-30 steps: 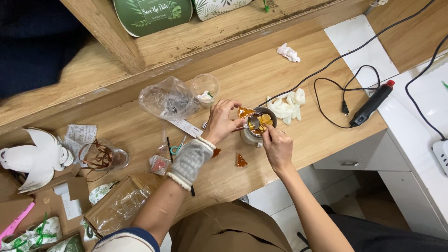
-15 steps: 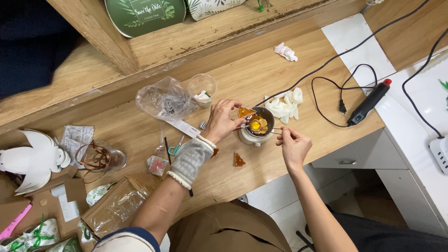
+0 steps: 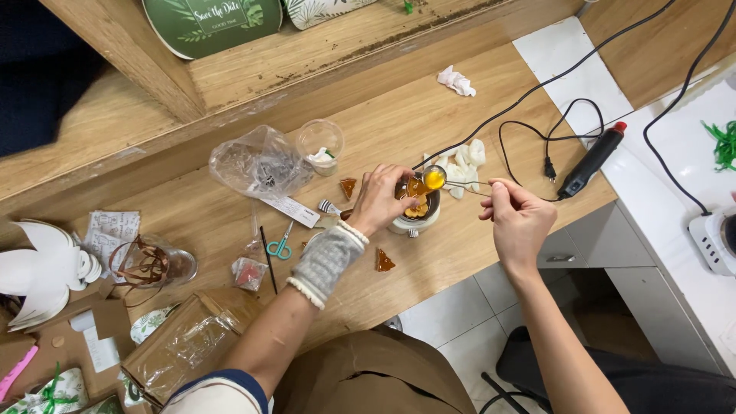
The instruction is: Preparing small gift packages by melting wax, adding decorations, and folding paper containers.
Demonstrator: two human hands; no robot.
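Observation:
My left hand [image 3: 377, 201], with a grey knit cuff on the wrist, grips the rim of a small white pot [image 3: 414, 220] holding amber pieces. My right hand [image 3: 518, 221] pinches the thin handle of a small metal spoon [image 3: 435, 178] whose bowl carries yellow-amber liquid just above the pot. Two loose amber shards lie on the wooden table, one [image 3: 348, 186] behind my left hand and one [image 3: 383, 261] near the front edge.
White crumpled tissue [image 3: 467, 160] lies behind the pot. A clear plastic bag [image 3: 259, 165] and plastic cup [image 3: 320, 142] sit at the back, small green scissors [image 3: 280, 245] to the left. A black corded tool [image 3: 589, 160] and cables lie on the right.
My right hand drew back to the right from the pot and now holds the spoon by its handle, with the filled bowl lifted over the pot. My left hand stayed on the pot.

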